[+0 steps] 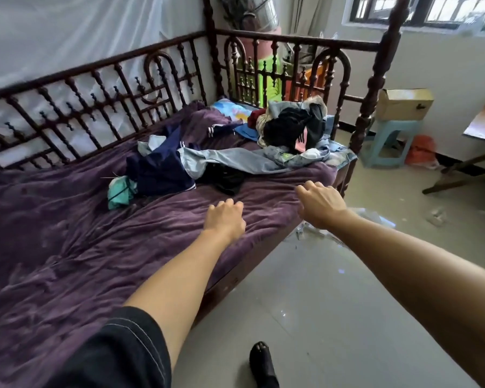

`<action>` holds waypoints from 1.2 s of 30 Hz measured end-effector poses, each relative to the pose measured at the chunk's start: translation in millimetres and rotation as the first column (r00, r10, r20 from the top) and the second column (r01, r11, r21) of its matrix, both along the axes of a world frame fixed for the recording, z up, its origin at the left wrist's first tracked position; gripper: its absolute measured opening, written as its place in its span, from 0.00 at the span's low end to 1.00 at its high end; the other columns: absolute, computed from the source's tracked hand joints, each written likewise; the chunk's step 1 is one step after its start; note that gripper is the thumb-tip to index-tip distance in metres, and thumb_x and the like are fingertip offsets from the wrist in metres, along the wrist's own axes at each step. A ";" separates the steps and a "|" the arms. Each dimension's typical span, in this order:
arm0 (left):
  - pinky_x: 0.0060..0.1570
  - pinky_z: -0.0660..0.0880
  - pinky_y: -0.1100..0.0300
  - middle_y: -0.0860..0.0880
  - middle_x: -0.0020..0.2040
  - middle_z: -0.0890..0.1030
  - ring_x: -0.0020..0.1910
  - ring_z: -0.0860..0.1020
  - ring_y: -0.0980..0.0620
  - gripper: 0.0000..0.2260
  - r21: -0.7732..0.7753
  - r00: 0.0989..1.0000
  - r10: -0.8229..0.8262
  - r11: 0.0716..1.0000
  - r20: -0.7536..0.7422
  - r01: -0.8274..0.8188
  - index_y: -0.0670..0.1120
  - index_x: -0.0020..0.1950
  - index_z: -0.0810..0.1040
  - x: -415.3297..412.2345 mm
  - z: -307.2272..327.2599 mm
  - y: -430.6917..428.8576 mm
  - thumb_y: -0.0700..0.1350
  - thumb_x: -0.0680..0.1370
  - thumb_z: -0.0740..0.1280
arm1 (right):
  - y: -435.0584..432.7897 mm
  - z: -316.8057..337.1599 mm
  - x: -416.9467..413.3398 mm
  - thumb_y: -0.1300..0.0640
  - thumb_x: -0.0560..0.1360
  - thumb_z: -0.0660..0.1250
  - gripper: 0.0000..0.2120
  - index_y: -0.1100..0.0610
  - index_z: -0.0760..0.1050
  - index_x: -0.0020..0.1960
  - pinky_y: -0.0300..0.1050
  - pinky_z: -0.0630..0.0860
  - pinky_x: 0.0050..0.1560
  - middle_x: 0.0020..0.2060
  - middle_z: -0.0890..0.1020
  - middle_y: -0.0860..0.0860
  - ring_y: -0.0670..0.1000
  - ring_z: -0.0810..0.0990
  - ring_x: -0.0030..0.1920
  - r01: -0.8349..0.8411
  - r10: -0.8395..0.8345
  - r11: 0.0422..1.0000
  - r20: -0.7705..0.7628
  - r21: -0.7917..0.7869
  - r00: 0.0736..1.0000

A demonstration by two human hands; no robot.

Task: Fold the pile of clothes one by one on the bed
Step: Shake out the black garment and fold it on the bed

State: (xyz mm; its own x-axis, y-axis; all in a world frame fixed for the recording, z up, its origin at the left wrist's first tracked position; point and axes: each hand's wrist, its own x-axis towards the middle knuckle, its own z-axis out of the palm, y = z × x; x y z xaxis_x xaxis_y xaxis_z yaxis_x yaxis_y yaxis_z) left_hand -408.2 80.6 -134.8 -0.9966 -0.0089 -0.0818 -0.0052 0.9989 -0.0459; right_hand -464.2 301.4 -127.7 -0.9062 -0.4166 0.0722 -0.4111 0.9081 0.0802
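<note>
You'll find no text, label, brand or number that can be read here. The colourful print on the cloth [233, 109] at the far corner of the bed [67, 219] is too blurred to yield letters. The small green patch on the denim garment [284, 157] near the bed's right edge is just as unreadable. The cardboard box [403, 105] on the stool [389, 141] shows only a dark mark.
</note>
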 end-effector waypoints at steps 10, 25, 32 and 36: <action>0.60 0.67 0.49 0.44 0.62 0.73 0.62 0.72 0.43 0.16 0.037 0.999 0.045 0.998 0.000 -0.045 0.45 0.65 0.71 -189.8 8.9 -46.2 0.49 0.79 0.59 | -51.9 13.2 -196.1 0.53 0.76 0.61 0.16 0.57 0.70 0.61 0.51 0.72 0.49 0.57 0.76 0.56 0.60 0.76 0.58 -0.004 0.005 0.999 0.046 -0.034 0.999; 0.59 0.67 0.49 0.45 0.62 0.73 0.61 0.72 0.43 0.15 0.102 0.961 0.243 0.961 0.129 -0.257 0.46 0.64 0.72 -424.6 -53.8 -60.9 0.48 0.79 0.60 | -69.1 -64.0 -484.5 0.53 0.77 0.61 0.16 0.56 0.68 0.63 0.50 0.70 0.47 0.57 0.75 0.55 0.58 0.75 0.60 -0.132 0.127 0.991 0.206 0.009 0.970; 0.57 0.68 0.50 0.45 0.59 0.75 0.58 0.74 0.44 0.12 0.226 0.958 0.205 0.942 0.199 -0.248 0.44 0.59 0.73 -522.7 -85.3 -27.6 0.47 0.79 0.59 | -32.9 -86.6 -607.7 0.49 0.77 0.61 0.17 0.54 0.69 0.62 0.66 0.65 0.65 0.56 0.75 0.55 0.58 0.74 0.60 -0.076 0.045 0.992 0.273 0.103 0.961; 0.54 0.69 0.51 0.44 0.59 0.74 0.57 0.74 0.43 0.12 0.286 0.957 0.166 0.930 0.239 -0.233 0.44 0.60 0.73 -581.6 -108.7 -21.3 0.47 0.80 0.58 | -13.7 -102.1 -659.6 0.51 0.76 0.62 0.19 0.55 0.68 0.65 0.52 0.72 0.53 0.57 0.75 0.55 0.58 0.73 0.60 -0.021 -0.003 0.996 0.260 0.092 0.966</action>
